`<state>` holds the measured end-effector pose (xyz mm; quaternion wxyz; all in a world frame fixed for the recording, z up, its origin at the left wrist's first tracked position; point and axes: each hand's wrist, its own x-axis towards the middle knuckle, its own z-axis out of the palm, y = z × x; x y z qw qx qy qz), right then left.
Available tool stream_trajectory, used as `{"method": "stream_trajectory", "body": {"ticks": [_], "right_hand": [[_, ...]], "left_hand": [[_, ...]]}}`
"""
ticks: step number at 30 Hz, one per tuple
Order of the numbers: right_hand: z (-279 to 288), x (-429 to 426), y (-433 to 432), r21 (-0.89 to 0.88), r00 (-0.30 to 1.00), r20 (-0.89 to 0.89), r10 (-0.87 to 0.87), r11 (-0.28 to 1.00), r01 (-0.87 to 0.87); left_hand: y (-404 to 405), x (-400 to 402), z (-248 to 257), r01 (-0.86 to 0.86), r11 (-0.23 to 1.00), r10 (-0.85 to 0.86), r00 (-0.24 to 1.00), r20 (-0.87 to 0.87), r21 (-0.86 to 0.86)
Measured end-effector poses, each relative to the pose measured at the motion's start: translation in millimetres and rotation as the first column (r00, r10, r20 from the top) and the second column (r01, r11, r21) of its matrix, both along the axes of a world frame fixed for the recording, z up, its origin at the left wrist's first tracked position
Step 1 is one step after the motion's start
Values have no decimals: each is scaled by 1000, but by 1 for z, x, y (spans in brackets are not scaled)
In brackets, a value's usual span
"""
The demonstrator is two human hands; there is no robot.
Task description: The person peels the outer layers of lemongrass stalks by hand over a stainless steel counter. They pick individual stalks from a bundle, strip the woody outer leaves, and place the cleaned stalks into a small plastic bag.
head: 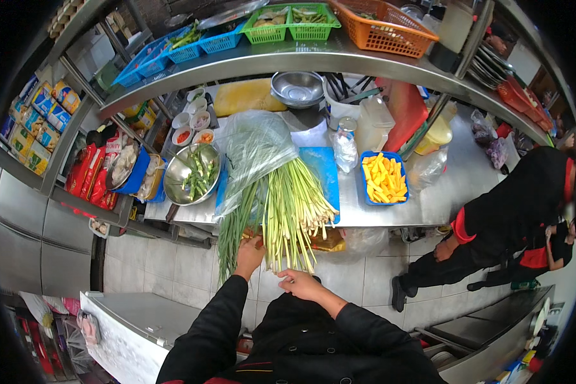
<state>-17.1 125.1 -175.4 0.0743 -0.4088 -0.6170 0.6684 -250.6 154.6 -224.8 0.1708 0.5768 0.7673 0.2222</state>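
Observation:
A large bunch of spring onions [293, 206] lies over a blue cutting board [320, 165], partly inside a clear plastic bag [257, 139]. The pale root ends hang past the front edge of the steel table, and long green leaves hang at the left. My left hand [250, 257] is up against the stalks, between the green leaves and the pale ends; its fingertips are partly hidden. Just below the lowest root ends, my right hand [303, 286] has its fingers curled and thumb forward. Whether it pinches a stalk cannot be made out.
Left of the bunch sits a steel pan [192, 175] with cut green stalks. A blue basket [385, 201] of yellow cut pieces stands to the right. An overhead steel shelf [288, 61] carries plastic baskets. A co-worker [509, 206] stands at right; a white chest [125, 331] is behind left.

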Motion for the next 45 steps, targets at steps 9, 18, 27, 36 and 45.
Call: {"method": "stream_trajectory", "body": {"ticks": [9, 18, 27, 36, 45], "right_hand": [[12, 59, -56, -102, 988, -13, -152, 983, 150], [101, 79, -64, -581, 741, -317, -592, 739, 342], [129, 129, -98, -435, 721, -333, -607, 778, 454], [64, 354, -258, -649, 491, -115, -864, 440, 621], [-89, 499, -407, -464, -24, 306, -952, -171, 869]], "left_hand": [[-11, 8, 80, -77, 968, 221, 714, 664, -240], [-80, 132, 148, 328, 933, -140, 714, 686, -151], [5, 94, 60, 264, 965, -228, 836, 500, -1], [24, 62, 47, 253, 959, -215, 943, 253, -127], [-8, 102, 69, 36, 961, -93, 975, 201, 274]]}}
